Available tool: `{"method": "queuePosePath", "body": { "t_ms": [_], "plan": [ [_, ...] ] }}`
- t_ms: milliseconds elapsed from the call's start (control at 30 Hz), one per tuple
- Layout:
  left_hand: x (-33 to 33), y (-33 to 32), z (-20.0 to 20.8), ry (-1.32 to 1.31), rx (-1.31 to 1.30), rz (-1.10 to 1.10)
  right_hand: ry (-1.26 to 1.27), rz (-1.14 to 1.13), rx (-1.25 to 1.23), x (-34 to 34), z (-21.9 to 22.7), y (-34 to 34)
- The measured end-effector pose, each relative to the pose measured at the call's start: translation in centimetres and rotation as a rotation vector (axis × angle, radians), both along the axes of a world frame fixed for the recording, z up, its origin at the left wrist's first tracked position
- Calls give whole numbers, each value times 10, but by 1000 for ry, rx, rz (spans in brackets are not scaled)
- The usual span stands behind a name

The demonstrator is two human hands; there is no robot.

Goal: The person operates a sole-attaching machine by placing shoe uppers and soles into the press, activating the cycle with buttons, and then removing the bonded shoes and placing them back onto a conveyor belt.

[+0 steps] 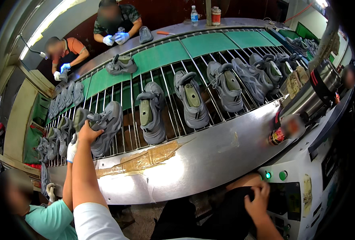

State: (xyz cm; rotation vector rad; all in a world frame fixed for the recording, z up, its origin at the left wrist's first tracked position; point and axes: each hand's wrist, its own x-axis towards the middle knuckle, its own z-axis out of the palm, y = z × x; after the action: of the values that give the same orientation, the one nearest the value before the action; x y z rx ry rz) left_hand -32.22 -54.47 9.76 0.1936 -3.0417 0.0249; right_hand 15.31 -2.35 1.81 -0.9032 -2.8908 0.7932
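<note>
My left hand [90, 133] reaches out to the roller rack and is closed on a grey sneaker [109, 129], thumb pressed against its side. Another grey shoe with an olive insole [80, 118] lies just left of my fingers. My right hand [258, 199] is empty beside my knee, its fingers loosely bent and apart, close to the machine's control panel [281, 188]. More grey sneakers stand along the rack, among them one [151, 114] and another [191, 100] with olive insoles showing.
A metal ledge [209, 140] with torn brown tape [141, 159] edges the rack. Beside me at left, a co-worker's white-gloved hand [72, 148] comes near my forearm. Two gloved people work across the green belt [161, 54]. A steel flask [305, 96] stands right.
</note>
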Motion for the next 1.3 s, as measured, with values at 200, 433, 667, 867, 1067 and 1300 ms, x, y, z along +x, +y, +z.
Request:
{"method": "queuePosePath", "body": {
  "t_ms": [200,433,667,867,1067,1300],
  "plan": [
    [-15,-5,3,-74,-12,-32,125,-71,94,-8,-35,-36],
    [0,33,25,-28,-134,-67,283,-107,80,-3,-25,-42],
    [77,68,110,63,-30,-177,319,-91,84,16,-35,-38],
    [253,8,32,198,1171,-67,570,-2,-541,34,7,-82],
    [406,92,-24,-319,1973,-18,482,370,-1381,43,43,-156],
    [414,212,16,-570,1665,-342,957,305,-1300,53,73,-122]
  ]
}}
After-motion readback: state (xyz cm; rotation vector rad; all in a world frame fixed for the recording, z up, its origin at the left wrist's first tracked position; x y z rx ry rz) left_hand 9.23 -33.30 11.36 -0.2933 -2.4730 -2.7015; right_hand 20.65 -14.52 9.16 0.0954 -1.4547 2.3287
